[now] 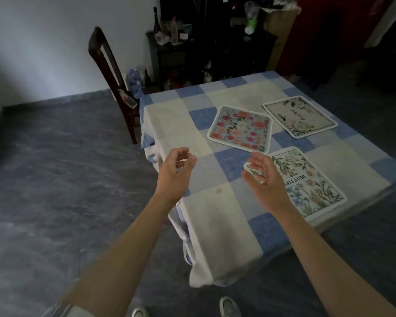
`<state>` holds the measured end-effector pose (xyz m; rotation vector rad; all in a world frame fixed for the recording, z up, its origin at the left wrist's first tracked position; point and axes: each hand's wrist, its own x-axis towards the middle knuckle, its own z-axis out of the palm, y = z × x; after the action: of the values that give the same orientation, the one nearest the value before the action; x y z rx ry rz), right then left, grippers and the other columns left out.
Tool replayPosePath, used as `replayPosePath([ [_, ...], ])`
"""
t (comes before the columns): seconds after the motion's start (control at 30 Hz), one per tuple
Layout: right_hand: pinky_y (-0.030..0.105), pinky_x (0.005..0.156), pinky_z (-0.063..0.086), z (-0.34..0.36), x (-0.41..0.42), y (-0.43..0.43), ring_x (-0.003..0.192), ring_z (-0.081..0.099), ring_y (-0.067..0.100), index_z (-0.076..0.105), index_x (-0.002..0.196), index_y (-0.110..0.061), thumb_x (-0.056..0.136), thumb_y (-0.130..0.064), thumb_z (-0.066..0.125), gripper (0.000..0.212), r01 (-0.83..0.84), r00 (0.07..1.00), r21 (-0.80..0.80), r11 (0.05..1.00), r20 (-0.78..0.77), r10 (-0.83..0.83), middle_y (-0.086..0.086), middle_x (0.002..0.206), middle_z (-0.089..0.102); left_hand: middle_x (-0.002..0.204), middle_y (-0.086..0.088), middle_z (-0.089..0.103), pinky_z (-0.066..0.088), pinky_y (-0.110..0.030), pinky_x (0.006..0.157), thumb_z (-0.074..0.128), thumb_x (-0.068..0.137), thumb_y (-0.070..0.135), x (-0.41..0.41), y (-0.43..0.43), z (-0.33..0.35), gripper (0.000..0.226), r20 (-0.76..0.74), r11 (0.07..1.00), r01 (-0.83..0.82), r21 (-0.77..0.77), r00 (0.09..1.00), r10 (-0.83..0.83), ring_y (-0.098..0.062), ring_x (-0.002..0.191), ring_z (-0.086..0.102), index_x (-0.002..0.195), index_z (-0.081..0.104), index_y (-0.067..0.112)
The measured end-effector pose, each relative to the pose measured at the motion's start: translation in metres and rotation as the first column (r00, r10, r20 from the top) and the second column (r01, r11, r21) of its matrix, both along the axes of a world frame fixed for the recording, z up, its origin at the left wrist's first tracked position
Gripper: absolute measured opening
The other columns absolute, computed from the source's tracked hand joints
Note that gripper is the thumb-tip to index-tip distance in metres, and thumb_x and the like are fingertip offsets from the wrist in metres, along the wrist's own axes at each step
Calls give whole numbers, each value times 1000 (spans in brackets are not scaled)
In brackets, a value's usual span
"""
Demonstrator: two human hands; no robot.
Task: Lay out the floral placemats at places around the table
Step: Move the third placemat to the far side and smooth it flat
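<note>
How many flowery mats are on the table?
3. A rose-patterned mat in the middle, a cream mat farther right, and a wildflower mat nearest, partly behind the right hand. None seem hidden.

Open tablecloth [176, 124] beside three placemats [240, 128]; chair [111, 72] seemingly against its far corner.

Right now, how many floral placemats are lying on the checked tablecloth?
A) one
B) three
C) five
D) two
B: three lie on the tablecloth: the rose placemat, the cream placemat with dark leaves beyond it, and the botanical placemat with lettering nearest the person.
</note>
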<state>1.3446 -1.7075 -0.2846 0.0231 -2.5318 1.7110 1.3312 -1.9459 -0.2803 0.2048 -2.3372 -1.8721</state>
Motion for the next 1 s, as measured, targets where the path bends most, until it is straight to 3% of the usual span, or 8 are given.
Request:
replayPosePath([
  [0.17,42,105,44,-10,20,-73,121,54,13,48,134,-19,90,-21,67,48,112,993,17,994,22,-112,-1,130,56,110,8,64,53,-34,85,61,93,38,-4,-87,-8,30,-34,996,84,31,996,-83,-10,99,63,119,56,24],
  [0.27,42,105,46,-5,24,-108,118,56,13,51,131,-18,90,-19,68,45,177,983,-39,983,47,-175,0,128,58,114,4,64,54,-40,87,61,93,39,-8,-123,-8,29,-5,991,116,73,993,-116,-16,102,63,118,56,25],
  [0.4,29,97,48,1,15,-130,115,57,3,53,127,-29,88,-27,70,43,167,986,-17,986,25,-166,-9,126,60,111,0,66,54,-44,92,60,94,34,-30,-134,-3,26,0,983,151,108,988,-152,-18,101,63,115,60,18],
  [0.53,25,89,48,4,-11,-133,110,62,8,57,119,-37,85,-29,70,37,202,979,-100,974,27,-201,-9,119,64,105,0,69,57,-37,80,61,94,31,-61,-135,-8,19,34,968,184,172,981,-193,-21,100,65,108,63,18],
  [0.63,24,87,49,-4,-46,-137,109,62,10,59,114,-35,84,-29,70,33,233,972,-182,955,28,-232,-3,117,64,104,0,69,53,-26,68,62,93,30,-93,-146,-17,18,54,966,218,136,972,-227,-19,96,66,107,64,19],
  [0.83,26,88,47,-22,-146,-147,109,60,15,57,117,-22,89,-11,67,32,285,957,-322,903,42,-287,-6,112,62,97,-2,70,57,-43,74,64,92,28,-189,-159,-10,11,65,968,250,16,966,-251,-19,88,66,101,65,22],
  [1.0,27,94,49,-6,-203,-131,111,61,14,58,119,-20,87,-11,69,35,324,942,-320,890,20,-336,-1,116,63,103,3,70,57,-31,72,62,92,34,-267,-140,21,10,21,946,323,-20,946,-322,-16,94,67,100,64,30],
])
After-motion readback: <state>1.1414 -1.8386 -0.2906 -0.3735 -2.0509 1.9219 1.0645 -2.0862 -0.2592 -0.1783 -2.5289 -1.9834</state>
